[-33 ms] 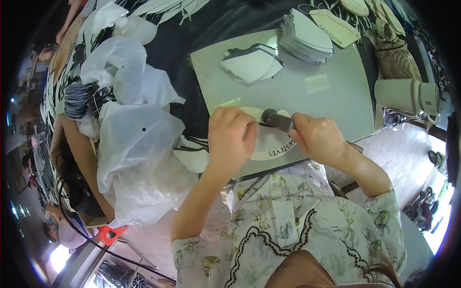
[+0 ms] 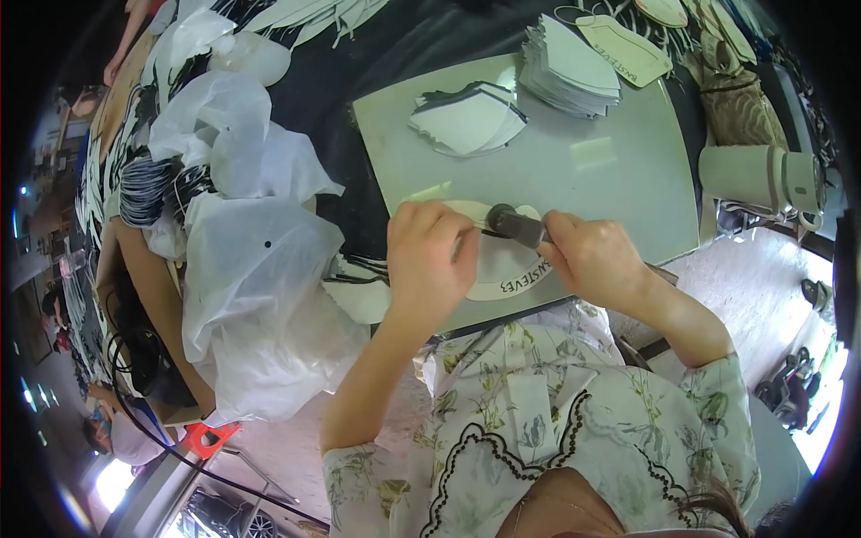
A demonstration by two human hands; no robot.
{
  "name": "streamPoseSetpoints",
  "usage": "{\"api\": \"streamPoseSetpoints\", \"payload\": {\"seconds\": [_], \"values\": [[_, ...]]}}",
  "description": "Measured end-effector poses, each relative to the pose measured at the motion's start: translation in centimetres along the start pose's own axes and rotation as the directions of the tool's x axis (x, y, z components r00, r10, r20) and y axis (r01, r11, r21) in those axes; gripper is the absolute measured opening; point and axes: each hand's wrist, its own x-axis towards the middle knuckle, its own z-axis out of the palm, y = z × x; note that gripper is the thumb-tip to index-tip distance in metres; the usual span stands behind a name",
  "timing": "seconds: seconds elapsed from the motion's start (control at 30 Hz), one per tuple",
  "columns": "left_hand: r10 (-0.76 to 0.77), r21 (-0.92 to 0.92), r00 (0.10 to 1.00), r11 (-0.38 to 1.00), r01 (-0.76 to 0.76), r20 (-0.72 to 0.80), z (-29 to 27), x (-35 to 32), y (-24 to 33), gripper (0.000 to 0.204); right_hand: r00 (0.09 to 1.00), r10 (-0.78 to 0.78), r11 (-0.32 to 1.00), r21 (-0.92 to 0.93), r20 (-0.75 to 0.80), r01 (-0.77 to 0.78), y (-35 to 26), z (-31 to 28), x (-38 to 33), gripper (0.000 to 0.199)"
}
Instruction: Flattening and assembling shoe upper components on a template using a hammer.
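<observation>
In my right hand (image 2: 587,258) is a hammer (image 2: 518,226), gripped by its handle near the head. The dark head rests low over a cream curved template (image 2: 522,283) with lettering on it. My left hand (image 2: 430,255) is closed in a pinch beside the template. A thin dark-edged strip (image 2: 489,232) runs from its fingertips toward the hammer head; most of it is hidden by the fingers. Next to my left wrist, pale cut pieces (image 2: 354,294) with black edging lie at the board's edge.
The grey-green board (image 2: 502,184) carries a small stack of white pieces (image 2: 471,121) and a taller stack (image 2: 569,72). Plastic bags (image 2: 260,287) and a cardboard box (image 2: 157,305) stand left. A pale bottle (image 2: 744,177) lies at the right.
</observation>
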Motion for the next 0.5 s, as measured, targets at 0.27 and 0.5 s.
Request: {"api": "streamPoseSetpoints", "payload": {"seconds": [0.27,0.5], "values": [[-0.111,0.090,0.992,0.989,0.116,-0.056,0.5,-0.1,1.2,0.011,1.000,-0.005,1.000,0.010,-0.003,0.005,-0.1,0.2,0.0,0.022],[0.114,0.149,0.993,0.982,-0.112,-0.004,-0.9,-2.7,-0.1,0.036,0.997,-0.034,0.999,-0.004,-0.072,0.034,-0.2,0.4,-0.1,0.029]]}}
